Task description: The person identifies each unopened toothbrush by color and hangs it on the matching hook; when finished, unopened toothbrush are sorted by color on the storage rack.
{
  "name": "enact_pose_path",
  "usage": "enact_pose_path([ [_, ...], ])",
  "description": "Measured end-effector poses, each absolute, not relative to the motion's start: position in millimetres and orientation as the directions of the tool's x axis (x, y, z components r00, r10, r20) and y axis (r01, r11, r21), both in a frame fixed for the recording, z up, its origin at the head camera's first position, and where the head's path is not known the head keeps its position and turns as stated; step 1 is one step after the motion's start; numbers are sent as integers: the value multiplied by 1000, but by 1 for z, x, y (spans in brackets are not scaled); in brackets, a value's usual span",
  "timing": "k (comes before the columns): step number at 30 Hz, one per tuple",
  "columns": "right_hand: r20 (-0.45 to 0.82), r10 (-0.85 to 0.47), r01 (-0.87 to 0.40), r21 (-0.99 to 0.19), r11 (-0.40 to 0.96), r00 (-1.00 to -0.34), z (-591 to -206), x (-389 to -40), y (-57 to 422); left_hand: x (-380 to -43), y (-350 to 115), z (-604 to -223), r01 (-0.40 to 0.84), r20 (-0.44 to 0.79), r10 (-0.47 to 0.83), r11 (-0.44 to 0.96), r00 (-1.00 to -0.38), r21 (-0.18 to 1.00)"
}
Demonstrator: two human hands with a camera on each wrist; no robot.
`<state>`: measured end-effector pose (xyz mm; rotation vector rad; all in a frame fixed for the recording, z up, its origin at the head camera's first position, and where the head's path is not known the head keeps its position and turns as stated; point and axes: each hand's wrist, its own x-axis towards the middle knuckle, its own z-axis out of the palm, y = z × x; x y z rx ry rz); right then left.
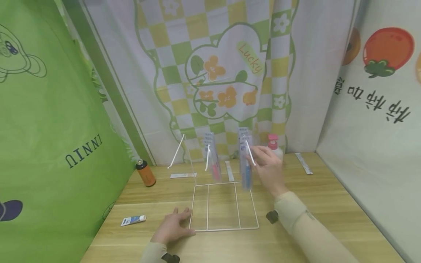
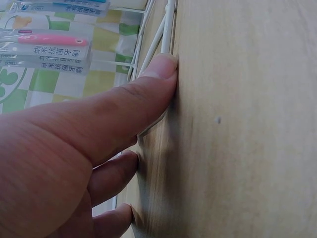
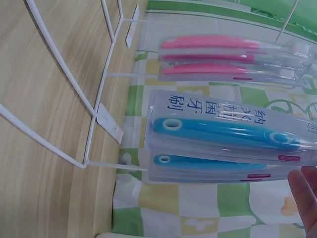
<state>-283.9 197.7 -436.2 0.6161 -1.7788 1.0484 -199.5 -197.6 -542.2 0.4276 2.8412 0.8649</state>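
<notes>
A white wire display rack (image 1: 225,229) stands on the table, its hooks pointing toward me. My left hand (image 1: 172,226) rests at the rack's near left corner, the thumb (image 2: 161,67) against the base wire and the other fingers spread on the tabletop. My right hand (image 1: 269,170) is up at the right hook, pinching the upper edge of a packaged blue toothbrush (image 3: 223,131); its fingertips are partly hidden. Another blue toothbrush pack (image 3: 198,173) hangs behind that one. Packaged pink toothbrushes (image 3: 208,42) hang on the middle hook. The left hook (image 1: 176,151) carries nothing.
An orange bottle (image 1: 146,173) and a toothpaste tube (image 1: 133,220) are at left. Flat packets lie behind the rack (image 1: 183,175) and at far right (image 1: 304,163). A pink-topped pump bottle (image 1: 273,141) stands behind my right hand. A patterned curtain (image 1: 227,73) closes the back.
</notes>
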Motion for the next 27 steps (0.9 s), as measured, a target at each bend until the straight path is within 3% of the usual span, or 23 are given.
enact_pose_path([
  [27,899,62,-736,-393,551,-434,-437,-298,199,-196,-194,-540,228,-55,309,798,-949,557],
])
